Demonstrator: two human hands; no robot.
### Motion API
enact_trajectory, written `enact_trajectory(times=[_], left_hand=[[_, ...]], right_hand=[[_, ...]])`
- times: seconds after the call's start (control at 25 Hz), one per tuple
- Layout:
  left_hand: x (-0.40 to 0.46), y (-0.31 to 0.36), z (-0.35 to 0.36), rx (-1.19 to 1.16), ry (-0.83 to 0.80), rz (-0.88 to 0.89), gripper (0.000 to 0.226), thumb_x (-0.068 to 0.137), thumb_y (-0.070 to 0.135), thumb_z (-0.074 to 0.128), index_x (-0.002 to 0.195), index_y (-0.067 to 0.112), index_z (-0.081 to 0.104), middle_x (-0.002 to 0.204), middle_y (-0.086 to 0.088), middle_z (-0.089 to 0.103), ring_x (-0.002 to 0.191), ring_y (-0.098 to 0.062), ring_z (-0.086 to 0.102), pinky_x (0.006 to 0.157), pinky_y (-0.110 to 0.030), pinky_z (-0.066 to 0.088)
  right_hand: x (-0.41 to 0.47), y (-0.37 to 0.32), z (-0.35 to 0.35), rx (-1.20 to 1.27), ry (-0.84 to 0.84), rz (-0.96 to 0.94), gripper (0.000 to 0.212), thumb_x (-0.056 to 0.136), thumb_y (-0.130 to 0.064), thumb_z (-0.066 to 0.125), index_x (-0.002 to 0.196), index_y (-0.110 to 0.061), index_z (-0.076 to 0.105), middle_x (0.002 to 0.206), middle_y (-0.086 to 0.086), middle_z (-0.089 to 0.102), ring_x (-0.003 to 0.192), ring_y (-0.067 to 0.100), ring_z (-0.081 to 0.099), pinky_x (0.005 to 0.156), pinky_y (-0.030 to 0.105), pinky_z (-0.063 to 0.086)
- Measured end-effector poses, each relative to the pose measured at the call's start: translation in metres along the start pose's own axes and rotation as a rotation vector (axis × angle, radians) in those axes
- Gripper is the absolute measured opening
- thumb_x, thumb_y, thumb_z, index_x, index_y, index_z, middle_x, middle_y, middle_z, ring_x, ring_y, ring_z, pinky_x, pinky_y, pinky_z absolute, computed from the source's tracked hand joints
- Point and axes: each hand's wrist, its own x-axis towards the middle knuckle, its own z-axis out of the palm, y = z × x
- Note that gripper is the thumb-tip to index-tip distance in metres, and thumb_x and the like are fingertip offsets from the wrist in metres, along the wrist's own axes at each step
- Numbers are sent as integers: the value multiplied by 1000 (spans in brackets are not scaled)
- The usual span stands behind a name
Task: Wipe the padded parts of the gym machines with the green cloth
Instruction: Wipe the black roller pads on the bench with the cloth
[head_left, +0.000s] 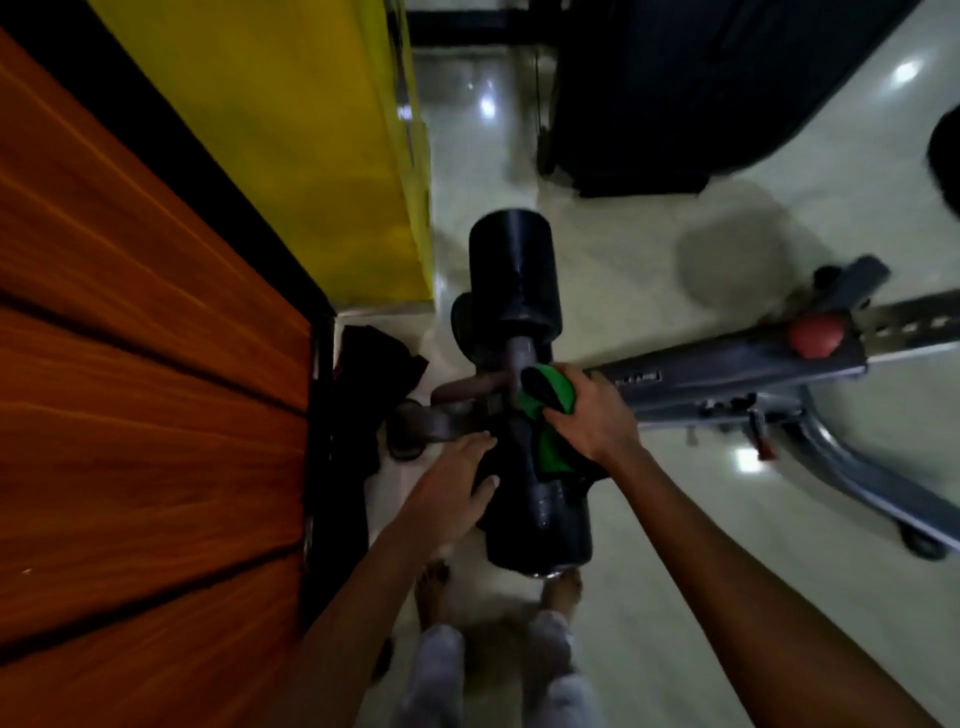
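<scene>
While the left hand (451, 486) rests flat on the near roller pad (540, 525), the right hand (589, 415) clutches the green cloth (553, 397).

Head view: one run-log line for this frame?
right hand grips cloth at bar between rollers | left hand flat on near roller | far roller untouched

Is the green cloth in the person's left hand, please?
No, the right hand grips the green cloth; the left hand rests on the black roller pad.
</scene>
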Motion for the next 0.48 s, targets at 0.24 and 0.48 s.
enact_trajectory(times=[0.24,0.48], left_hand=[[42,-37,16,31,-59,142,68,95,29,57,150,12,20,158,1,14,140,-1,8,109,-12,10],[52,-48,37,128,-62,253,81,86,44,55,147,19,7,156,3,8,146,-17,12,116,-31,19]], right_hand=[[-19,17,68,-171,127,-4,77,87,-43,57,151,-33,15,131,13,35,115,35,39,89,46,43],[-73,37,103,-167,299,-40,75,74,-54,47,143,-29,34,113,13,52,90,33,53,67,41,51]])
